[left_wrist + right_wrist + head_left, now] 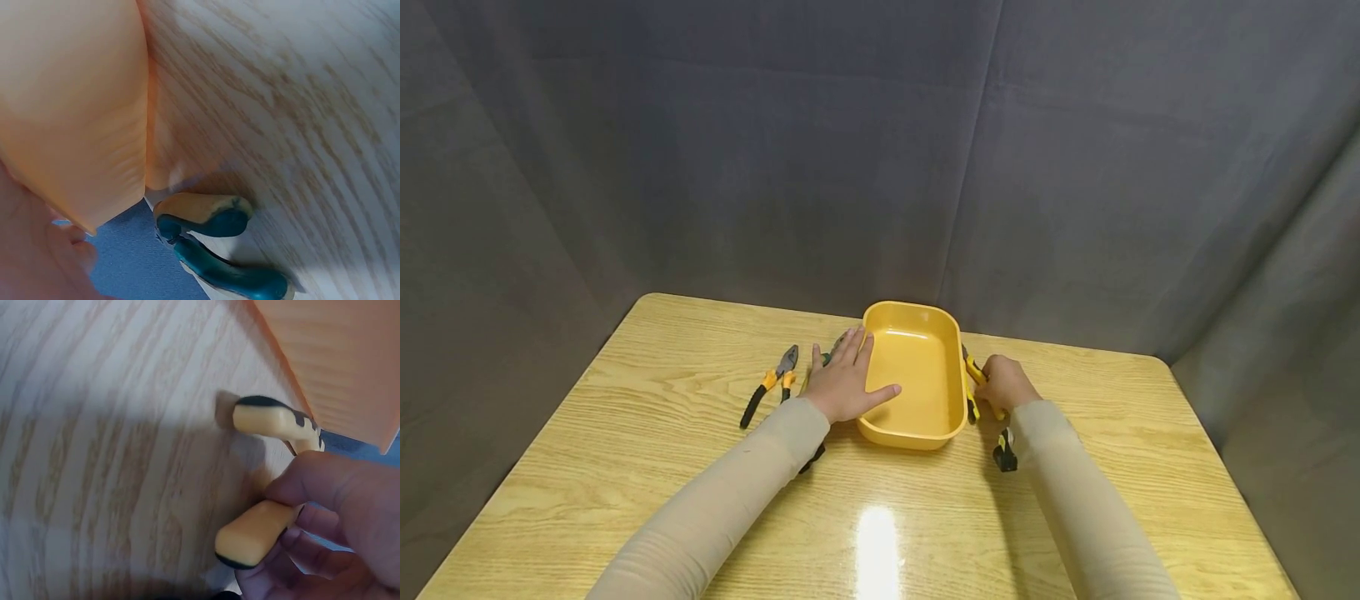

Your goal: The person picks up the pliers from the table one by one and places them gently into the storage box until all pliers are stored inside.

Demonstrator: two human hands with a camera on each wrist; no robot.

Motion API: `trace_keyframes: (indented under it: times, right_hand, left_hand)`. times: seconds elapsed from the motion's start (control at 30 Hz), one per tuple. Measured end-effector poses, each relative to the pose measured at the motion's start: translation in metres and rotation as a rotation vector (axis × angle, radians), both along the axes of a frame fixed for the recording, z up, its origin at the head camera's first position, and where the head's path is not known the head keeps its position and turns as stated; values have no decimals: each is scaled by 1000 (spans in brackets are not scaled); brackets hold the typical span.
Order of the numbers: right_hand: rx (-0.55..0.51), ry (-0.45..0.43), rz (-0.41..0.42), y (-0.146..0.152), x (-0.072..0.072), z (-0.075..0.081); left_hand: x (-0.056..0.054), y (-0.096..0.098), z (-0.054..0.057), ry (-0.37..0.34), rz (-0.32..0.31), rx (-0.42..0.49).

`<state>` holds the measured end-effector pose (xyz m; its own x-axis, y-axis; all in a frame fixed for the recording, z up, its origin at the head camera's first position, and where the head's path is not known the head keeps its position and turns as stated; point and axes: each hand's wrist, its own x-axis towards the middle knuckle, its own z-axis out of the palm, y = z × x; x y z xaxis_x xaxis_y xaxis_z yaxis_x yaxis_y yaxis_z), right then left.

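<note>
Where the wood-grain desk (625, 433) nears its far edge, a yellow rectangular tray (916, 379) stands; the left hand (842, 387) lies across its left rim, fingers and thumb splayed, while the right hand (1006, 383), fingers curled, pinches one handle of yellow-and-black pliers (253, 536) beside the tray's right wall.

The head camera is looking forward and down from well above the fingers (865, 353), taking in the worktop (625, 433) and tub (913, 371). Each wrist camera is peering past the fingers from close by, sharing the tub and worktop with the head view.
</note>
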<state>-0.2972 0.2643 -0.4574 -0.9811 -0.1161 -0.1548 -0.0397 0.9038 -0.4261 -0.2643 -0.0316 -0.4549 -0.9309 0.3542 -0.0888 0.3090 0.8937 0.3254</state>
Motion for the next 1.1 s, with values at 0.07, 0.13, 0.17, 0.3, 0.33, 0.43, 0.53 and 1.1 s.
trace_keyframes:
  times: [0.07, 0.13, 0.17, 0.3, 0.33, 0.43, 0.53, 1.1]
  right_hand:
    - [-22, -11, -3, 1, 0, 0]
    - [-34, -17, -7, 2, 0, 0]
    - [-40, -18, -8, 3, 0, 0]
    - [-45, -11, -19, 3, 2, 2]
    - [-48, -12, -21, 3, 2, 2]
    - [-74, -33, -51, 3, 3, 3]
    - [-119, -63, -85, 3, 3, 2]
    - [-427, -245, -230, 3, 10, 7]
  left_hand:
    - [0, 0, 1, -5, 2, -5]
    - [1, 1, 2, -4, 2, -5]
    - [1, 1, 2, -3, 1, -4]
    - [0, 1, 3, 4, -1, 3]
    - [0, 1, 2, 5, -1, 3]
    - [0, 1, 2, 3, -2, 3]
    - [1, 0, 2, 10, -3, 12]
    - [1, 0, 1, 22, 0, 12]
